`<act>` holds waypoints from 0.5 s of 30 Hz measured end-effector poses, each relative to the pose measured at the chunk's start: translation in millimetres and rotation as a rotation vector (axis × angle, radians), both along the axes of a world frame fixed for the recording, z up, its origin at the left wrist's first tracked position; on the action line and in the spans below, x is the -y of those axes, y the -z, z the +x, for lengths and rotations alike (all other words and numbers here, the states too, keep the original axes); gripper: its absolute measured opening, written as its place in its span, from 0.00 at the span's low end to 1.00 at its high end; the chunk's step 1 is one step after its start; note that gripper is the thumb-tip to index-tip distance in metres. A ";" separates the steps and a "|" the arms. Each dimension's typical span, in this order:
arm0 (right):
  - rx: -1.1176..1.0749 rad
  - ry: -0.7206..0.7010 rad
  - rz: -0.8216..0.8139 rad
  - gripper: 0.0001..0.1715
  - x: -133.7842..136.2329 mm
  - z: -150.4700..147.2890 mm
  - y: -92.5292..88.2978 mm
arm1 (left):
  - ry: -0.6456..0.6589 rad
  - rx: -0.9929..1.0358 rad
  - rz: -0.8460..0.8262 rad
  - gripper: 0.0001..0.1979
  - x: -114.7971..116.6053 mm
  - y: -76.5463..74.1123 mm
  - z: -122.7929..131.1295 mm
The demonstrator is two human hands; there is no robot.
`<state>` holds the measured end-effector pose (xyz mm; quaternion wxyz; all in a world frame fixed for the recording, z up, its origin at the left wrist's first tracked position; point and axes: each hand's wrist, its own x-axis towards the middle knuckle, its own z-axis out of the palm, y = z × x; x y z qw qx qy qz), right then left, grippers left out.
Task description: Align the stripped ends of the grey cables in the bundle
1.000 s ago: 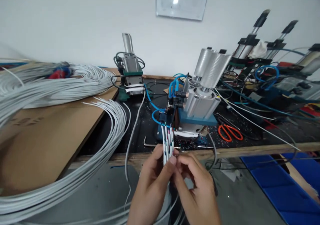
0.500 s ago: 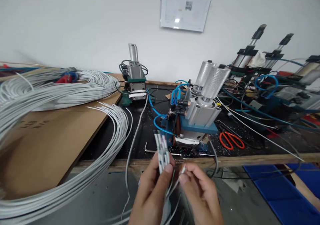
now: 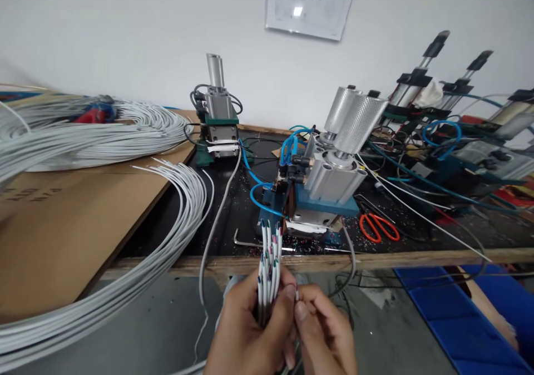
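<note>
**Hands sorting wire ends at worktop edge**

Left hand point(image 3: 246, 330) is clenched round a wire bundle point(image 3: 269, 264), stripped ends upright, probably so the tips stay level and in view. Right hand point(image 3: 325, 333) pinches one single wire point(image 3: 296, 292) just beside the bundle, thumb and forefinger closed on it, likely to keep it apart from the rest.

Largest down:
- worktop point(image 3: 375, 261): wooden front edge just beyond the hands.
- cardboard point(image 3: 62, 236) on the left, carrying white cable coils point(image 3: 104, 141); loose ends fan toward the hands, so within reach.
- pneumatic press point(image 3: 329, 180) straight ahead of the bundle, blue hoses attached.
- second press point(image 3: 217, 119) further back.
- orange scissors point(image 3: 377, 227) right of the near press.
</note>
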<state>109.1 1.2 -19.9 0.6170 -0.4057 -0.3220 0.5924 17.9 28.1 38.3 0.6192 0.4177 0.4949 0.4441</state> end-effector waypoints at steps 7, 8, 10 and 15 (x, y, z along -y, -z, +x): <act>0.073 -0.028 0.005 0.25 4.6 7.4 -2.4 | 0.039 0.034 -0.029 0.10 0.0 1.0 -1.6; 0.113 -0.030 -0.005 0.25 5.6 9.3 -3.3 | 0.052 0.042 -0.028 0.09 0.1 1.3 -1.8; 0.192 -0.034 -0.020 0.26 7.3 13.4 -6.0 | 0.064 0.064 -0.038 0.08 0.3 1.4 -2.0; 0.232 -0.080 -0.025 0.25 9.5 22.4 -9.4 | 0.123 0.072 -0.076 0.07 -0.5 -1.6 -3.3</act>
